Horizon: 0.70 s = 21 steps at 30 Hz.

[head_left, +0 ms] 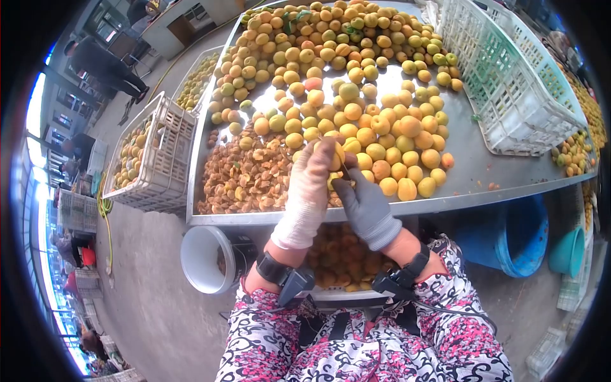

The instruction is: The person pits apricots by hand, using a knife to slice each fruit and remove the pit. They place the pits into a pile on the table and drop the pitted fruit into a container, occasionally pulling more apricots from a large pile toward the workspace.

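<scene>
My left hand (pixel 310 191), in a white glove with dirty fingertips, is closed around a yellow-orange apricot (pixel 338 156). My right hand (pixel 367 207), in a grey glove, is closed up against the same fruit, thumb and fingers bent together. A thin dark edge shows between the hands, too small to name. Both hands are above the front part of a metal table (pixel 471 184). Loose whole apricots (pixel 407 127) lie just beyond them, and a heap of brown apricot pits (pixel 245 172) lies to their left.
White plastic crates stand on the table's right (pixel 509 89) and on the floor at left (pixel 153 153). Below the front edge are a white bucket (pixel 207 260), a container of apricot pieces (pixel 347 258) and a blue barrel (pixel 509 235). A person (pixel 105 63) stands at far left.
</scene>
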Motion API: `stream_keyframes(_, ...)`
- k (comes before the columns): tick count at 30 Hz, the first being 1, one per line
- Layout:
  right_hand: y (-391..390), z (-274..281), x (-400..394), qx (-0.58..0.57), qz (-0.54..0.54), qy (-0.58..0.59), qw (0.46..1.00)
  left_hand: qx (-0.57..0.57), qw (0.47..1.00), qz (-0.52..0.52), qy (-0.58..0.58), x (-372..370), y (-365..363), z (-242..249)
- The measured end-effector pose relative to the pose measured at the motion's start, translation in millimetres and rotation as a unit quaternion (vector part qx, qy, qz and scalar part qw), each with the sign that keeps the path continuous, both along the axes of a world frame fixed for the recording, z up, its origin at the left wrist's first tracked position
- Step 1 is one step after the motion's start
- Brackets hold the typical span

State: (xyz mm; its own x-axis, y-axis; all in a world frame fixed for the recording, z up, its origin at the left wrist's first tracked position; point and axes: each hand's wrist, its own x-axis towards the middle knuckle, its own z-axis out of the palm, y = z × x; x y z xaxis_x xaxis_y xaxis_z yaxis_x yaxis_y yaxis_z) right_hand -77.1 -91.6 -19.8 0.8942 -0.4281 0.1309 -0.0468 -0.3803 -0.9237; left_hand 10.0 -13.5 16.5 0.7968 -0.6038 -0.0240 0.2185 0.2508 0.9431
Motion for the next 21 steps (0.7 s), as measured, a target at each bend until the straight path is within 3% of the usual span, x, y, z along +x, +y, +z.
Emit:
stream_keyframes(2,5.8,-6.1,1.8,0.014,-0.007,-0.020,1.000,-0.063,0.973,-0.001,0.224,-0.4,-2.4,-7.5)
stream_keyframes(5,4.6,2.4,1.9,-0.020,-0.021,0.006,1.000,-0.098,0.964,-0.017,0.247,4.2,-6.1,-12.9)
stream_keyframes(11,-3.3,-4.3,2.1,0.062,0.013,0.023,0.998,-0.187,0.939,-0.071,0.280,11.5,-1.0,-22.1)
stream_keyframes(13,-2.2,-8.7,4.4,0.233,0.034,0.052,0.970,-0.223,0.921,-0.087,0.307,12.3,1.8,-22.4)
stream_keyframes(16,-3.4,-6.8,5.1,0.299,0.054,0.070,0.950,-0.259,0.902,-0.101,0.330,10.8,8.7,-22.5)
stream_keyframes(20,1.1,-8.3,5.7,0.202,0.051,0.067,0.976,-0.270,0.900,-0.122,0.319,17.9,23.2,-35.1)
stream_keyframes(21,1.6,-4.5,5.1,0.089,0.039,0.065,0.993,-0.285,0.893,-0.141,0.319,19.7,26.4,-36.5)
